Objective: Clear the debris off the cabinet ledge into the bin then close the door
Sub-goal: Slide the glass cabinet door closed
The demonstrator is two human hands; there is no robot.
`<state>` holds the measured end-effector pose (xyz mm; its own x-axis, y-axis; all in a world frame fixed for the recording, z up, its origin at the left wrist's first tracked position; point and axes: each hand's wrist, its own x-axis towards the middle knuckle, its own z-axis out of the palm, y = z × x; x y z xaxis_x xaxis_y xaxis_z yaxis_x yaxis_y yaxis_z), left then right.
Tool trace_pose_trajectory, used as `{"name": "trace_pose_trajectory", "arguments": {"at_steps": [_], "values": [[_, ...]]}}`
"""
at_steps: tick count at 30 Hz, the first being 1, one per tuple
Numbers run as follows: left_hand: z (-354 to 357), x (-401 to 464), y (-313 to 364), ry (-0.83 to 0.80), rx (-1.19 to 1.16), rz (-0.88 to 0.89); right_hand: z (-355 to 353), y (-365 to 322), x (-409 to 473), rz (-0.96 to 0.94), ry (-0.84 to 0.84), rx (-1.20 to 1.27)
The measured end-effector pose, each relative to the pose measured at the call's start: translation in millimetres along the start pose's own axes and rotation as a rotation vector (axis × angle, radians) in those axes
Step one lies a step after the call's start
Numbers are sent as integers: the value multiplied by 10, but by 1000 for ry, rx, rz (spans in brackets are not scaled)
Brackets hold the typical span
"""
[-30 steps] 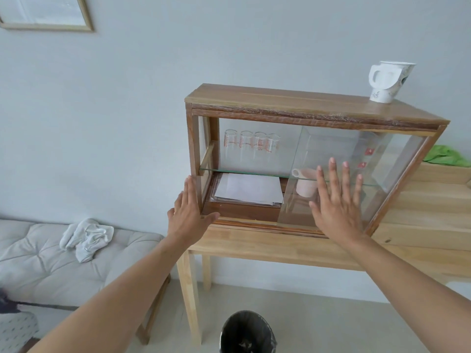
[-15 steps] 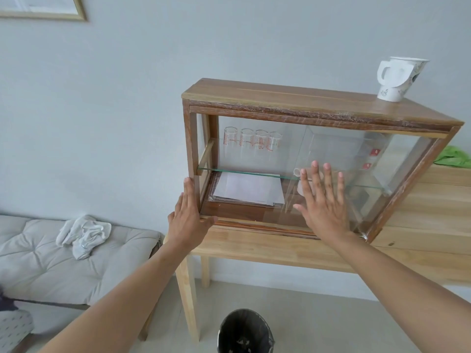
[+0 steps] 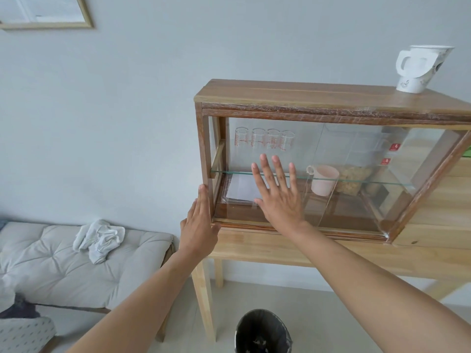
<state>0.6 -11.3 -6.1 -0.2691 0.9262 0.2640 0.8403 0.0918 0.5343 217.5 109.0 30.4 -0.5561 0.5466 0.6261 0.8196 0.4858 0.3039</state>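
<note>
Currently nothing is clamped: the right hand (image 3: pixel 277 197) is pressed flat, fingers spread, on the sliding glass door (image 3: pixel 280 174). Just left of it, the left hand (image 3: pixel 200 225) is laid open against the cabinet (image 3: pixel 305 95) corner post as a brace. No debris can be made out on the ledge (image 3: pixel 331 231) below the palm. The bin (image 3: pixel 262 332) sits well below. Risk: palm slip on smooth glass, or the left fingers pinched if the pane is run hard into the post.
</note>
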Motion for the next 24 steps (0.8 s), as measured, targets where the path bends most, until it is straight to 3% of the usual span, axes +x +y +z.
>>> {"name": "trace_pose_trajectory", "arguments": {"at_steps": [10,19,24], "values": [[-34,10,-24,1,-13,10,-83,-251,186,-43,-51,54],[-41,7,88,-14,-17,-74,-309,-220,253,-133,-193,99],[-104,-53,235,-30,70,-121,-486,-136,184,-190,-192,147]]}}
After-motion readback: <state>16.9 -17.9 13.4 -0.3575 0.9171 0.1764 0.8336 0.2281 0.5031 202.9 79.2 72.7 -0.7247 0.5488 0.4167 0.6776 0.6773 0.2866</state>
